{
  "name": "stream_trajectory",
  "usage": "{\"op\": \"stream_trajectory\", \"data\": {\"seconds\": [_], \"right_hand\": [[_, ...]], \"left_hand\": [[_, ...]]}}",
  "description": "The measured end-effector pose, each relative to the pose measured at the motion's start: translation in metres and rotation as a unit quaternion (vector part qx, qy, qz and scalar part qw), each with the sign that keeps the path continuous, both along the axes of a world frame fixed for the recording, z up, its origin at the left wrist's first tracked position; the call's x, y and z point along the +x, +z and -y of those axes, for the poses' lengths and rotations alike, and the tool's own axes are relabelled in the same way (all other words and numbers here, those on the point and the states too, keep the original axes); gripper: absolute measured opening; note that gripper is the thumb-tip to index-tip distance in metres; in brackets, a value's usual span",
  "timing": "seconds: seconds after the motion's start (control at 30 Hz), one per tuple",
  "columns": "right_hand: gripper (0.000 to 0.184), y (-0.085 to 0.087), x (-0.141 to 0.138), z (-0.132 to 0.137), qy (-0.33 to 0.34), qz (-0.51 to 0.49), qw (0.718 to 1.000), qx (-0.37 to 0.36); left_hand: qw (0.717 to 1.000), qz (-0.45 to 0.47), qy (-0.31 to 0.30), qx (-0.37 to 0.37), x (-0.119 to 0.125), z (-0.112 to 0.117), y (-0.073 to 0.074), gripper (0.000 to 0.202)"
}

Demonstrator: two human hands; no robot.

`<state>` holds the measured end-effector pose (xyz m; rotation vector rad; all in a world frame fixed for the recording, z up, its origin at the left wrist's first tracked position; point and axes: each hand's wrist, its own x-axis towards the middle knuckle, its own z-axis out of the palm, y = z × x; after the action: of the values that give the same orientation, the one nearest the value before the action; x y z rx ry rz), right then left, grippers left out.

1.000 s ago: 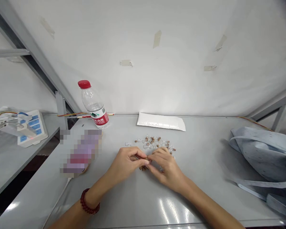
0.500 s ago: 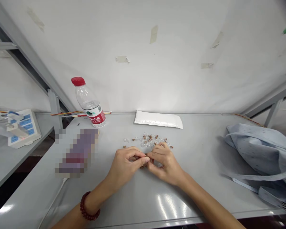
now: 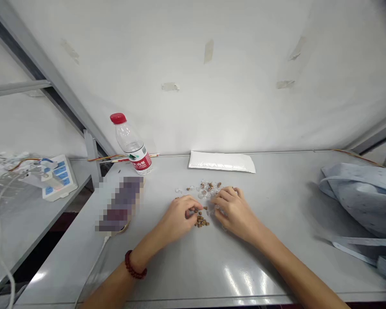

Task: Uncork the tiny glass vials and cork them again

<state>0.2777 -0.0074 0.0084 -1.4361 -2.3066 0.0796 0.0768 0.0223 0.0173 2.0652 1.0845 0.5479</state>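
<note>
Left hand (image 3: 177, 218) beside brown corks (image 3: 201, 221); right hand (image 3: 234, 213) on glass vials (image 3: 206, 191).

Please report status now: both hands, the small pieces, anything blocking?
Left hand beside small brown pieces; right hand curled at clear glass vials; water bottle well behind.

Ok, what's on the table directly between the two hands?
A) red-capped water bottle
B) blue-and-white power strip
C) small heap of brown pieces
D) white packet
C. The small heap of brown pieces lies in the gap between the left hand and the right hand.
</note>
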Motion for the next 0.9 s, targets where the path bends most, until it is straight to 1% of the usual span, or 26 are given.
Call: {"op": "stream_trajectory", "data": {"seconds": [0.1,0.2,0.3,0.4,0.53,0.6,0.67,0.7,0.8,0.83,0.9], "right_hand": [[0.022,0.001,-0.002,0.002,-0.006,0.009,0.999,-0.031],[0.022,0.004,-0.002,0.003,0.003,0.003,0.999,-0.041],[0.017,0.007,-0.002,0.005,0.023,-0.017,0.999,-0.046],[0.013,0.007,-0.003,0.006,0.038,-0.024,0.998,-0.044],[0.011,0.003,-0.004,0.005,0.032,-0.004,0.998,-0.045],[0.011,0.001,-0.003,0.005,0.026,0.0,0.999,-0.046],[0.013,0.001,-0.003,0.005,0.024,-0.003,0.999,-0.045],[0.016,0.001,-0.002,0.005,0.025,-0.005,0.999,-0.043],[0.026,0.003,-0.004,0.008,0.033,-0.012,0.999,-0.018],[0.028,0.004,-0.006,0.009,0.04,-0.015,0.999,-0.007],[0.028,0.004,-0.01,0.011,0.061,-0.025,0.998,0.01]], "left_hand": [[0.999,-0.026,-0.026,0.028,0.003,0.001,-0.004,0.036],[0.999,-0.02,-0.007,0.04,0.006,0.002,-0.006,0.036],[0.996,0.001,-0.005,0.089,0.009,0.003,-0.008,0.039],[0.991,0.018,-0.04,0.123,0.011,0.004,-0.01,0.032],[0.993,0.02,-0.064,0.098,0.013,0.003,-0.01,0.02],[0.994,0.022,-0.065,0.08,0.011,0.002,-0.006,0.019],[0.996,0.026,-0.051,0.065,0.004,0.0,0.002,0.018],[0.997,0.026,-0.036,0.059,-0.002,-0.003,0.008,0.019],[0.998,0.012,0.037,0.052,-0.022,-0.012,0.023,0.022],[0.998,0.001,0.045,0.052,-0.029,-0.015,0.026,0.023],[0.997,-0.036,0.042,0.052,-0.039,-0.021,0.028,0.023]]}}
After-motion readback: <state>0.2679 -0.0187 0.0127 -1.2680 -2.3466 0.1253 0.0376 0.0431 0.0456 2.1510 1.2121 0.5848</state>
